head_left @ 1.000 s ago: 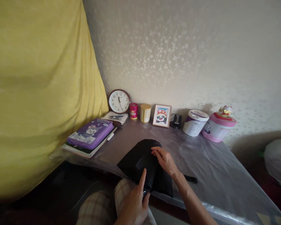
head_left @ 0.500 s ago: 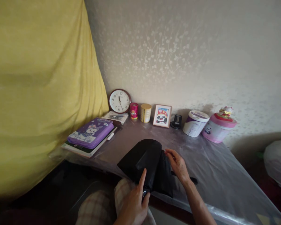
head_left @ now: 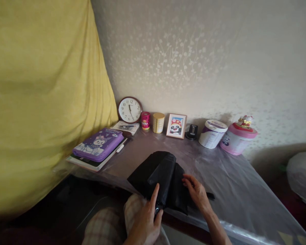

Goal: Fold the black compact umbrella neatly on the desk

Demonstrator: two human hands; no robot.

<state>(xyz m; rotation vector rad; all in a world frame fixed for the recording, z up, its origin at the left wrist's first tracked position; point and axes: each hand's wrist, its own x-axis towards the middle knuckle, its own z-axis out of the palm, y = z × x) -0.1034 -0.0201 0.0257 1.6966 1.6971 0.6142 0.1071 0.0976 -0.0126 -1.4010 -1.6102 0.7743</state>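
Note:
A black folding umbrella [head_left: 159, 173], furled loosely with its panels bunched, lies across the table's front edge, its top pointing away from me. My left hand [head_left: 148, 217] is wrapped round its handle end at the bottom, with the index finger stretched along the fabric. A small shiny ring shows on the handle between thumb and finger. At the right side of the umbrella, my right hand [head_left: 195, 190] has its bent fingertips on the edge of a loose black panel. Part of the grip is hidden behind the fingers. A black strap end [head_left: 210, 195] sticks out beyond the right wrist.
A purple case [head_left: 99, 144] rests on a book at the left. Along the wall stand a clock [head_left: 130, 109], a pink can [head_left: 145, 120], a yellow tin [head_left: 158, 123], a panda picture frame [head_left: 176, 126], a white tub [head_left: 212, 134] and a pink tub [head_left: 237, 139].
My right hand has moved down and slightly right along the umbrella's edge, and more of the right-hand panel shows. My left hand keeps its hold on the handle.

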